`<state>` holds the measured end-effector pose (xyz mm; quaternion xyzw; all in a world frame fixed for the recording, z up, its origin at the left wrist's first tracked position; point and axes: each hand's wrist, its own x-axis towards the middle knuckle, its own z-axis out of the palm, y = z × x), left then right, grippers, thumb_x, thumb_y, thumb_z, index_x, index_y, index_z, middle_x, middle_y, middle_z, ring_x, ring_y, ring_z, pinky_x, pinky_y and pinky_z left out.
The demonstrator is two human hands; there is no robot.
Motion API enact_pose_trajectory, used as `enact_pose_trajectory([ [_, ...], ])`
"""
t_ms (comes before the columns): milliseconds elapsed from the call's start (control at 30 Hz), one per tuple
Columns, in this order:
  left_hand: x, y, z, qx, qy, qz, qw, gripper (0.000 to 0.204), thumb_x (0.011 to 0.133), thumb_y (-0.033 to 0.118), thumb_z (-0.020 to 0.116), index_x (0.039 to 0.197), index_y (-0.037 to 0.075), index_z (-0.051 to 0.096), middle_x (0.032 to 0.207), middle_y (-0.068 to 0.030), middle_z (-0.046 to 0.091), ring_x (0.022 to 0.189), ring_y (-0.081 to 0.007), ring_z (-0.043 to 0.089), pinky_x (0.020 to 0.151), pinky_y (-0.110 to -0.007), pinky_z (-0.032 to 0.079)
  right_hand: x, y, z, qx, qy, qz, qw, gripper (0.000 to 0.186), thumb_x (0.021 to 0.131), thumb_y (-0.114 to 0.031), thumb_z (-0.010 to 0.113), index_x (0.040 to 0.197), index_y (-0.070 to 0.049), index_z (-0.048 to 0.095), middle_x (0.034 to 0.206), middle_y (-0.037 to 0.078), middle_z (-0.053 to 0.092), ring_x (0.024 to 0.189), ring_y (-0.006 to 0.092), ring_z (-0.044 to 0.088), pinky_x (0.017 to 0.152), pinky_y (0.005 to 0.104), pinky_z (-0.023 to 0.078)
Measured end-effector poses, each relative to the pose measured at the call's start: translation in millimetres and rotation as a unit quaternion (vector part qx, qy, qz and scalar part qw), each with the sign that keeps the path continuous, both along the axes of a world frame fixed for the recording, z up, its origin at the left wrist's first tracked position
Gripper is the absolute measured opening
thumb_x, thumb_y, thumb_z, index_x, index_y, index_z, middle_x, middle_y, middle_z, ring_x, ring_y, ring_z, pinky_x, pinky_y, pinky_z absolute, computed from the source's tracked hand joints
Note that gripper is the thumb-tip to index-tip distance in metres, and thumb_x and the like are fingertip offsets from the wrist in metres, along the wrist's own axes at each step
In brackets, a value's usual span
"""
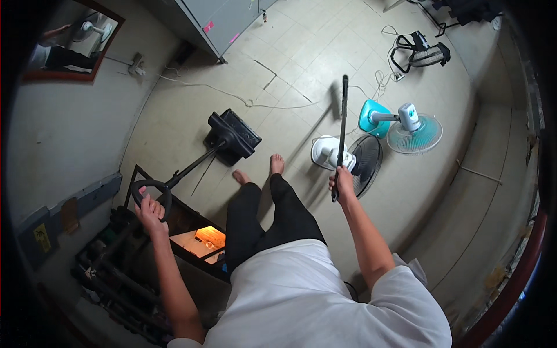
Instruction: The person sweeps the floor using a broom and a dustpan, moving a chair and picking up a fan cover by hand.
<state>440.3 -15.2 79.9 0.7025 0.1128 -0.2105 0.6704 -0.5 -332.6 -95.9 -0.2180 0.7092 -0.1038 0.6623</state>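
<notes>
My left hand (pixel 149 211) is closed around the looped handle (pixel 165 194) of a long-handled black dustpan (pixel 232 136), whose pan rests on the floor ahead of my bare feet. My right hand (pixel 343 182) grips a long black stick (pixel 343 124), raised beside a white fan with a dark cage (pixel 364 165); whether the stick has a head is unclear from this angle. A turquoise-and-white fan (pixel 415 133) lies just beyond, to the right.
A grey metal cabinet (pixel 223 23) stands at the back, a black fan (pixel 423 52) at back right. Cords (pixel 249 103) cross the tiled floor. A framed mirror (pixel 107 29) hangs left. Dark racks (pixel 104 261) and a framed panel (pixel 185 240) are at lower left.
</notes>
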Motion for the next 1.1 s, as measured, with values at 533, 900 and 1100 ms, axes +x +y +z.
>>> enact_pose_trajectory([
  [533, 9, 28, 5, 0.008, 0.007, -0.016, 1.0, 0.027, 0.092, 0.011, 0.052, 0.119, 0.008, 0.053, 0.062, 0.0059, 0.032, 0.045, -0.0032, 0.028, 0.039, -0.022, 0.025, 75, 120, 78, 0.148, -0.162, -0.066, 0.973, 0.043, 0.101, -0.022, 0.042, 0.142, -0.013, 0.034, 0.068, 0.001, 0.049, 0.047, 0.0093, 0.045, 0.042, 0.0259, 0.041],
  [900, 12, 63, -6, -0.016, 0.027, -0.002, 1.0, 0.027, 0.092, 0.01, 0.052, 0.119, 0.01, 0.053, 0.061, 0.0053, 0.032, 0.044, -0.0037, 0.028, 0.038, -0.022, 0.025, 83, 113, 81, 0.047, -0.101, 0.016, 0.994, 0.045, 0.098, -0.021, 0.048, 0.142, -0.015, 0.039, 0.071, 0.005, 0.053, 0.048, 0.0128, 0.046, 0.042, 0.0294, 0.041],
  [1100, 7, 80, -15, -0.026, 0.02, -0.003, 0.999, 0.027, 0.092, 0.01, 0.053, 0.119, 0.01, 0.054, 0.061, 0.0049, 0.033, 0.043, -0.0037, 0.028, 0.038, -0.022, 0.025, 53, 65, 46, -0.005, -0.029, -0.022, 0.999, 0.031, 0.095, -0.019, 0.045, 0.126, -0.014, 0.047, 0.072, 0.006, 0.053, 0.048, 0.0133, 0.048, 0.042, 0.0302, 0.042],
])
